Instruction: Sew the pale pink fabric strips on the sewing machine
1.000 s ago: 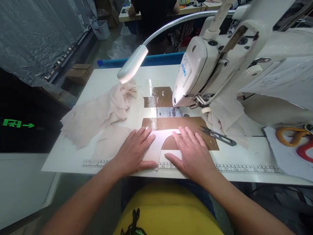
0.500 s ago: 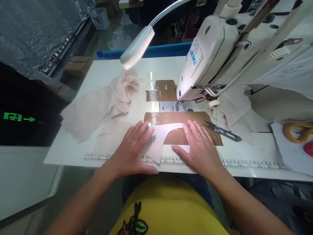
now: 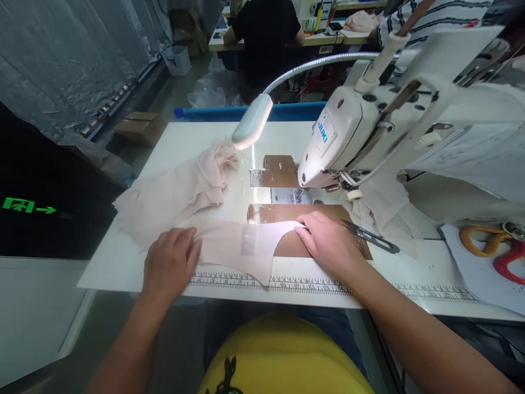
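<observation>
Left of the machine (image 3: pixel 340 137), one crumpled pile (image 3: pixel 176 183) is lying beyond my left hand (image 3: pixel 170 265), whose grip I cannot tell. Before the machine, one thin, pale, curve-edged cloth (image 3: pixel 229 246) is stretching flat, my right hand (image 3: pixel 330 241) pinching its tip; one snips (image 3: pixel 371 237) is lying near.

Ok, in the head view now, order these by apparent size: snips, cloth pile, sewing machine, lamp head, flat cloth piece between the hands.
1. Sewing machine
2. Cloth pile
3. Flat cloth piece
Smallest two, too close to rank: lamp head, thicker; snips, slimmer.
</observation>
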Tool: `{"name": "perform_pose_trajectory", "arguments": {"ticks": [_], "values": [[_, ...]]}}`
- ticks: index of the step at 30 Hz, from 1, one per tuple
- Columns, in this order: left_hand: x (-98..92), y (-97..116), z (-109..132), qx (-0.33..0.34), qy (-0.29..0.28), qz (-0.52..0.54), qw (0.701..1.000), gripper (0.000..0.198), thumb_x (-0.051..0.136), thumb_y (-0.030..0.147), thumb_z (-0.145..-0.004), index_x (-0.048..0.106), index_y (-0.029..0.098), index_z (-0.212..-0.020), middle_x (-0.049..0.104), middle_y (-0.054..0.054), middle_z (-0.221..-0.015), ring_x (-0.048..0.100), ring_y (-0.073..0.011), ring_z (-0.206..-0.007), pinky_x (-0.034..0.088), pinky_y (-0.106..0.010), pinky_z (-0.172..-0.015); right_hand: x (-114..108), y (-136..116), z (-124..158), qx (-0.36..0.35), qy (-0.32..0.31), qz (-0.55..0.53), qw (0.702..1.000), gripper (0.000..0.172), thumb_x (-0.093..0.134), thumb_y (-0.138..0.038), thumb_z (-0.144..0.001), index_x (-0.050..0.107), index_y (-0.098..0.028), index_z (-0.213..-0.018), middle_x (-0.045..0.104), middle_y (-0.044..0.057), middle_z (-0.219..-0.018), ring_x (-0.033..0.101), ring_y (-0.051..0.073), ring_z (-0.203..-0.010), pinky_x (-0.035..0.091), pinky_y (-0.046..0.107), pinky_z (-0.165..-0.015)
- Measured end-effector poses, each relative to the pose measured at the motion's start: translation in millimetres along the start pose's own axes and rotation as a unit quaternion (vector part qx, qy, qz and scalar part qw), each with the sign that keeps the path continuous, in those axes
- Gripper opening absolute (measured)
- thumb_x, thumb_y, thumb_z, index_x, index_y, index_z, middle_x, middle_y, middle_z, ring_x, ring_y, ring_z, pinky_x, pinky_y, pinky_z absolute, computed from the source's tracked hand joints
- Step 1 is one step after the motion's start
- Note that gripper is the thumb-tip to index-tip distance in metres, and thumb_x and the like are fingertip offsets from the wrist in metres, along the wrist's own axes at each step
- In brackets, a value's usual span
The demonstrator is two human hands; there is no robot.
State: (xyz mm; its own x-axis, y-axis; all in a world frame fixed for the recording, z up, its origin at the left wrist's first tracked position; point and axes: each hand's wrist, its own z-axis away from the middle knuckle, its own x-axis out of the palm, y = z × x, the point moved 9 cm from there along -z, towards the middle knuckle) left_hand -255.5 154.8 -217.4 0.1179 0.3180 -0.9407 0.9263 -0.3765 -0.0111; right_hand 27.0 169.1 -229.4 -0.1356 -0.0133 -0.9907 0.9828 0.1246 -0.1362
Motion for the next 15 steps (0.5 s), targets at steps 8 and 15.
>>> {"name": "perform_pose_trajectory", "arguments": {"ticks": [8, 15], "values": [[-9.6, -15, 18, -0.002, -0.034, 0.188, 0.982, 0.012, 0.04, 0.023, -0.092, 0.049, 0.019, -0.085, 0.057, -0.011, -0.118, 0.053, -0.0231, -0.111, 0.046, -0.033, -0.085, 7, -3, 2, 0.016, -0.077, -0.368, 0.927, 0.03, 0.039, -0.046, -0.094, 0.054, -0.021, -0.084, 0.061, 0.002, -0.069, 0.056, 0.016, -0.064, 0.043, 0.029, -0.06], [-39.2, -65, 28, -0.112, 0.042, 0.251, 0.96, 0.022, 0.045, 0.031, -0.09, 0.04, 0.021, -0.071, 0.062, -0.003, -0.086, 0.06, -0.0158, -0.083, 0.046, -0.024, -0.071, -1, -54, -29, 0.1, -0.103, -0.695, 0.704, 0.032, 0.067, -0.047, -0.077, 0.057, -0.017, -0.079, 0.063, 0.002, -0.072, 0.051, 0.008, -0.05, 0.042, 0.021, -0.046]]}}
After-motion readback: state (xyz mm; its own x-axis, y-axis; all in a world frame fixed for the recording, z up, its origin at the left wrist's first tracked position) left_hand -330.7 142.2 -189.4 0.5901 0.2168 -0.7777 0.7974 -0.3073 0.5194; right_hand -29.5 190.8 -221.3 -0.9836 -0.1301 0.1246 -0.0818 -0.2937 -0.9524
